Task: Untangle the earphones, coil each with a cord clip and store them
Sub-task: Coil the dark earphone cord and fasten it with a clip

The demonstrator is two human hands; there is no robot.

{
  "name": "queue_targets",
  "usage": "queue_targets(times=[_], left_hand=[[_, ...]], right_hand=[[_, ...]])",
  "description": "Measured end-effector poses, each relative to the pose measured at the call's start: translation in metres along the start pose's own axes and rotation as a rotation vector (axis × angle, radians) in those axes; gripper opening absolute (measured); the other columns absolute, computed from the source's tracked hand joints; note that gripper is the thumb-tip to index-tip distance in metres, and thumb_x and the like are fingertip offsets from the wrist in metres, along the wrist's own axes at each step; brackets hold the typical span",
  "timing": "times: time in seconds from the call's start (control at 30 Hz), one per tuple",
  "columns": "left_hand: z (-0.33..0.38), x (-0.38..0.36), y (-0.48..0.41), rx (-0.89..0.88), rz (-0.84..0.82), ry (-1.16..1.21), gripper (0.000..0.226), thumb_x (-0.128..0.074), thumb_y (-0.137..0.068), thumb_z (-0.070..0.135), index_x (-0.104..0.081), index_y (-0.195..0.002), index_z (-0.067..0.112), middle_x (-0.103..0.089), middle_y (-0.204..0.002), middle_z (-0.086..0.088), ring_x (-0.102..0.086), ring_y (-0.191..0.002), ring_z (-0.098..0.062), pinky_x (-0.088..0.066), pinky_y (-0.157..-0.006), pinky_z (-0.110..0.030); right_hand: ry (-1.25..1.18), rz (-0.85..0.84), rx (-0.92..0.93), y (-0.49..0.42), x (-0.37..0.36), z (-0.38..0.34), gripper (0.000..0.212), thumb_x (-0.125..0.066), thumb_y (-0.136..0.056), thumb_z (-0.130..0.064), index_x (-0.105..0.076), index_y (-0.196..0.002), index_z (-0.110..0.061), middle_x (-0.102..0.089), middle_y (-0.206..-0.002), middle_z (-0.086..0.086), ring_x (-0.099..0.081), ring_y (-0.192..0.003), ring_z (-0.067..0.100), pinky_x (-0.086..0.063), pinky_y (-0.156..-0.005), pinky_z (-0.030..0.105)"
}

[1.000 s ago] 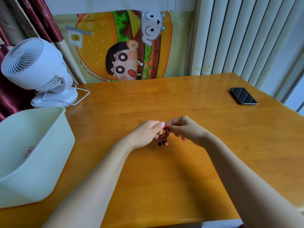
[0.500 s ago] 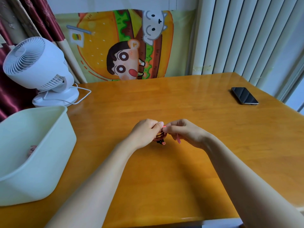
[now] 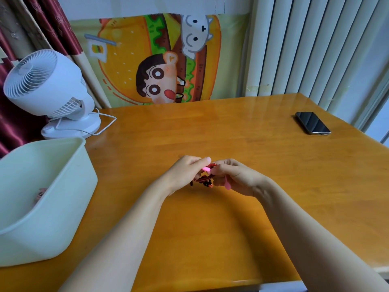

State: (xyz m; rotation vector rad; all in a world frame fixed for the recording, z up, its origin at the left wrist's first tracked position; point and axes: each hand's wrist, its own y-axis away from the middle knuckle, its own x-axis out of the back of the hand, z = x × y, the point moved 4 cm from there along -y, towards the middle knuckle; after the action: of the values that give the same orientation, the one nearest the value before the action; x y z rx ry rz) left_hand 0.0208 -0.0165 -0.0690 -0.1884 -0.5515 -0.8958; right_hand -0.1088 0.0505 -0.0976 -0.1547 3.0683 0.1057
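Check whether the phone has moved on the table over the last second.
No. The phone lies in the same spot near the table's far right edge, at the same angle to that edge.

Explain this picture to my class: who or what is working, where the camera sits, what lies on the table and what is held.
No machine: a person works with two bare hands. The camera sits on their head, looking down along the forearms. The left hand and right hand meet above a wooden table, both pinching a small bundle of red earphones; the pink bit on top is probably the cord clip. On the table: a pale bin at left, a white fan behind it, a dark phone far right.
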Motion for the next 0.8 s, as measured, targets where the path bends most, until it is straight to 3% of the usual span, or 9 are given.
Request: queue_targets(times=[0.07,0.2,0.27,0.33,0.47,0.57,0.67,0.73,0.8], left_hand=[[-0.003,-0.001,0.002,-0.016,-0.001,0.065,0.042,-0.037,-0.103,0.044,-0.06,-0.072,0.026,-0.041,-0.067,0.011,-0.04,-0.06,-0.004,-0.034,-0.077,-0.025],[-0.008,-0.005,0.003,-0.059,0.042,0.11,0.029,-0.031,-0.107,0.033,-0.052,-0.098,0.015,-0.046,-0.062,0.017,-0.035,-0.056,-0.003,-0.033,-0.067,-0.017],[-0.007,-0.006,0.004,-0.146,0.071,0.111,0.026,-0.031,-0.106,0.032,-0.048,-0.099,0.013,-0.05,-0.068,0.014,-0.032,-0.061,-0.011,-0.032,-0.062,-0.023],[-0.008,-0.005,0.004,-0.204,0.102,0.099,0.028,-0.033,-0.105,0.036,-0.048,-0.097,0.013,-0.045,-0.072,0.0,-0.031,-0.063,-0.015,-0.029,-0.062,-0.031],[-0.011,-0.002,0.002,-0.222,0.159,0.029,0.028,-0.034,-0.104,0.041,-0.047,-0.09,0.02,-0.037,-0.063,0.009,-0.032,-0.058,-0.009,-0.028,-0.059,-0.031],[-0.011,-0.002,0.0,-0.219,0.18,0.014,0.027,-0.034,-0.103,0.042,-0.048,-0.09,0.022,-0.041,-0.063,0.011,-0.035,-0.061,-0.011,-0.031,-0.062,-0.036],[-0.008,-0.004,0.003,-0.204,0.155,0.065,0.021,-0.037,-0.094,0.043,-0.052,-0.102,0.031,-0.051,-0.064,0.016,-0.042,-0.064,-0.008,-0.037,-0.066,-0.029],[-0.007,-0.006,0.004,-0.239,0.134,0.051,0.023,-0.046,-0.09,0.044,-0.053,-0.109,0.033,-0.062,-0.077,0.008,-0.055,-0.074,-0.018,-0.048,-0.075,-0.035],[-0.008,-0.005,0.005,-0.282,0.148,0.048,0.023,-0.052,-0.091,0.045,-0.055,-0.104,0.026,-0.067,-0.088,-0.006,-0.06,-0.084,-0.032,-0.051,-0.079,-0.048]], right_hand=[[-0.08,-0.005,0.001,-0.001,-0.002,0.003,0.013,-0.059,-0.084,-0.018,-0.066,-0.077,-0.01,-0.033,-0.063,-0.001,-0.029,-0.059,0.013,-0.032,-0.065,0.027],[-0.168,0.046,-0.048,0.0,-0.004,0.008,0.018,-0.067,-0.075,-0.025,-0.057,-0.08,-0.011,-0.03,-0.063,-0.004,-0.029,-0.057,0.012,-0.03,-0.065,0.027],[-0.211,0.083,-0.046,0.0,-0.005,0.009,0.013,-0.066,-0.076,-0.024,-0.059,-0.077,-0.013,-0.032,-0.061,-0.005,-0.029,-0.056,0.011,-0.027,-0.064,0.028],[-0.237,0.114,-0.04,-0.001,-0.005,0.009,0.01,-0.061,-0.083,-0.022,-0.064,-0.077,-0.015,-0.033,-0.062,-0.005,-0.03,-0.055,0.011,-0.026,-0.063,0.028],[-0.228,0.158,-0.053,0.0,-0.005,0.006,0.023,-0.052,-0.095,-0.015,-0.067,-0.078,-0.014,-0.033,-0.062,-0.003,-0.029,-0.057,0.012,-0.028,-0.062,0.027],[-0.224,0.173,-0.066,0.001,-0.005,0.003,0.025,-0.05,-0.097,-0.013,-0.066,-0.078,-0.013,-0.033,-0.062,-0.003,-0.03,-0.057,0.012,-0.028,-0.062,0.027],[-0.22,0.179,-0.072,0.001,-0.005,0.002,0.023,-0.05,-0.097,-0.014,-0.064,-0.08,-0.012,-0.033,-0.062,-0.003,-0.03,-0.057,0.012,-0.029,-0.061,0.026],[-0.211,0.167,-0.07,0.001,-0.005,0.003,0.016,-0.05,-0.098,-0.015,-0.06,-0.086,-0.009,-0.033,-0.062,-0.002,-0.03,-0.059,0.012,-0.03,-0.062,0.026],[-0.186,0.138,-0.063,0.0,-0.006,0.004,0.015,-0.052,-0.097,-0.017,-0.058,-0.087,-0.009,-0.033,-0.063,-0.002,-0.03,-0.06,0.013,-0.03,-0.061,0.026]])
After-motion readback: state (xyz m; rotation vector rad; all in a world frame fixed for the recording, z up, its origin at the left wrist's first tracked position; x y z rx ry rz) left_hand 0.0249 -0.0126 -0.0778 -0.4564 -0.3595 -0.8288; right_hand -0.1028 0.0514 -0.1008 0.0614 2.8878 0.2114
